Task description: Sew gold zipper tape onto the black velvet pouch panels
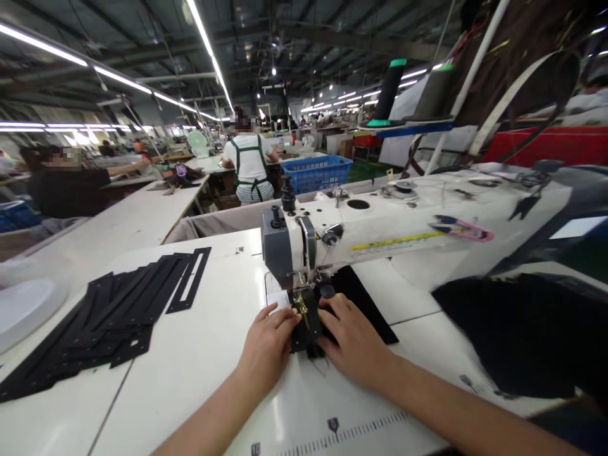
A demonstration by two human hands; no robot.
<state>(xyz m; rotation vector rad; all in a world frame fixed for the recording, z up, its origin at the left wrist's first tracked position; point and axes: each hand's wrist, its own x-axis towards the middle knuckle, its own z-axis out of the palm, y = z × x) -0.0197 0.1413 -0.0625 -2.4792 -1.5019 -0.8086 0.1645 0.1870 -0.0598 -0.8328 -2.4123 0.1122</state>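
Under the needle area of a white sewing machine [408,209] lies a small black piece [310,335] with a gold-coloured metal strip that looks like a zipper. My left hand [266,342] grips its left edge, fingertips close to the gold metal. On the other side, my right hand [354,335] holds the right edge with bent fingers, thumb low against it. A larger black panel [368,304] extends behind and to the right of my right hand. The needle tip is too small to make out.
Overlapping black cut pieces [118,304] with slots lie on the white table at left. Dark fabric [527,329] is heaped at right. Pink-handled thread snips [463,228] rest on the machine. Thread cones [389,92] stand above. A blue basket [316,174] and a person [249,158] are beyond.
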